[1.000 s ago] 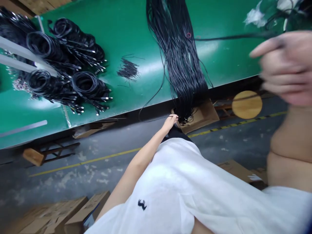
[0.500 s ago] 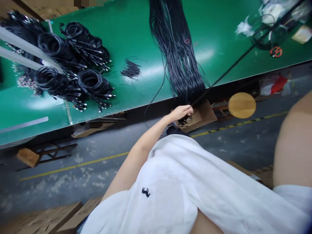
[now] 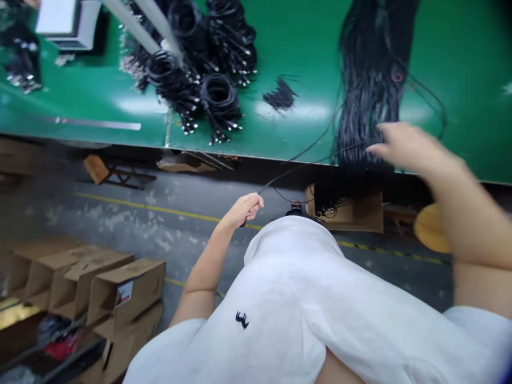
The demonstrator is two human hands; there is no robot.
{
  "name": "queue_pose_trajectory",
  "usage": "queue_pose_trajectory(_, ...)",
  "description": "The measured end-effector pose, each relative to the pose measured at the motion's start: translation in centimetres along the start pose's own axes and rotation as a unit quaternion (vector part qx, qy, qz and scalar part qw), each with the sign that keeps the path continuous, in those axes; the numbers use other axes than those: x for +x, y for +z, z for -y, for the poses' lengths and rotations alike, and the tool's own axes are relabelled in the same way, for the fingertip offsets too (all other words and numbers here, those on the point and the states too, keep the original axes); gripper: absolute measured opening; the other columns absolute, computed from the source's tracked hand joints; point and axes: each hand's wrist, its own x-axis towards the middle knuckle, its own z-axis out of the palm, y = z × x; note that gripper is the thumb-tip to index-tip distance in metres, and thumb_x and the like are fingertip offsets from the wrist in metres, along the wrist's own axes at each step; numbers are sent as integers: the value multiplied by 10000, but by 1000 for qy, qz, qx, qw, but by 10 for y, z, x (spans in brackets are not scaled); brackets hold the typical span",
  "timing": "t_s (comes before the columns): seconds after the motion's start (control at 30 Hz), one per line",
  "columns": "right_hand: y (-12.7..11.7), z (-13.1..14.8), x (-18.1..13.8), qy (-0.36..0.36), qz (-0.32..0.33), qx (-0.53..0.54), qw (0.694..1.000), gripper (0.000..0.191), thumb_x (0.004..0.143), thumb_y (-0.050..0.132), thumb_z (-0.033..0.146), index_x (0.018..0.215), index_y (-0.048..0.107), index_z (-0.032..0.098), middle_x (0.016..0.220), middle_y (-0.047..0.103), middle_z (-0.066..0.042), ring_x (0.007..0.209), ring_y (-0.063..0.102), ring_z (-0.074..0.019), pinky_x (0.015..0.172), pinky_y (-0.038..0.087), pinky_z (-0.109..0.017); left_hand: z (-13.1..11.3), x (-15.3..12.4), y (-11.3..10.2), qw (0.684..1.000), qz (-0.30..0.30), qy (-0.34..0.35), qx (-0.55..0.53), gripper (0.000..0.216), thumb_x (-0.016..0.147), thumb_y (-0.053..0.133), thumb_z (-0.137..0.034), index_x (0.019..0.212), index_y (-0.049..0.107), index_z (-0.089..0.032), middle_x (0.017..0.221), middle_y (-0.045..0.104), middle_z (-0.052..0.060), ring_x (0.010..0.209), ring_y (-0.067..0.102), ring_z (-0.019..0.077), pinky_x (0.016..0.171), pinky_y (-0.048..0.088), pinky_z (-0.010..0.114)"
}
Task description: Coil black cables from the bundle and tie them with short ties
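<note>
My left hand (image 3: 245,209) is closed round a thin black cable (image 3: 280,175), low in front of the bench edge. The cable runs taut up to the right, toward a long bundle of loose black cables (image 3: 366,101) that hangs over the edge. Above the lower end of this bundle is my right hand (image 3: 412,148), slightly blurred, its thumb and fingers apart. Whether it touches the strands is unclear. A red band (image 3: 397,77) lies on the bundle.
Coiled black cables (image 3: 219,96) with metal plugs are heaped on the green bench (image 3: 304,32). Short black offcuts (image 3: 280,97) lie beside them. Below the edge are an open carton (image 3: 362,210) and a round stool (image 3: 432,228). Cardboard boxes (image 3: 136,288) stand lower left.
My left hand has moved away from the bundle's lower end to the left, drawing the black cable out. My right hand has come into view over the bundle. The view has shifted left.
</note>
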Motion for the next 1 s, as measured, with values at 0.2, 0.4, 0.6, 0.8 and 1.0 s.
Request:
queue_pose_trajectory(0.2, 162, 89, -11, -75, 279, 192, 938, 425, 933, 419, 524, 1068, 653, 196, 1030, 692, -97, 912, 652, -225, 843, 532, -385, -37, -47, -19, 983, -85, 80, -143, 398, 948, 516, -489, 788, 658, -153, 500, 214, -84, 381, 154, 31, 327, 176, 141)
queue_pose_trajectory(0.4, 134, -10, -61, -6, 148, 20, 989, 429, 883, 415, 603, 785, 661, 266, 826, 715, -79, 678, 639, -250, 576, 453, -355, -26, -89, -93, 884, -336, 233, -228, 331, 1011, 425, -381, 882, 657, -183, 502, 262, -88, 368, 215, 24, 342, 222, 110)
queue_pose_trajectory(0.6, 112, 112, -57, -194, 267, 0, 944, 353, 950, 434, 453, 825, 701, 257, 811, 718, -24, 727, 642, -176, 600, 399, -286, 29, -39, -8, 991, -89, 102, 11, 443, 866, 639, -497, 1101, 675, -123, 982, 718, 102, 902, 683, 166, 773, 540, 266)
queue_pose_trajectory(0.8, 104, 148, 4, -154, 124, -27, 980, 287, 929, 484, 391, 907, 723, 235, 932, 738, -27, 836, 650, -194, 652, 376, -288, 27, -38, 31, 995, 33, 66, -63, 473, 834, 668, -538, 1051, 692, -118, 773, 638, 37, 726, 627, 117, 765, 539, 284)
queue_pose_trajectory(1.0, 108, 100, 10, -136, 125, 49, 981, 316, 909, 519, 487, 874, 731, 255, 897, 737, 4, 833, 652, -190, 702, 423, -296, 12, -38, 30, 983, 50, 2, -177, 275, 858, 662, -380, 930, 690, -116, 574, 324, -71, 419, 247, 10, 374, 241, 131)
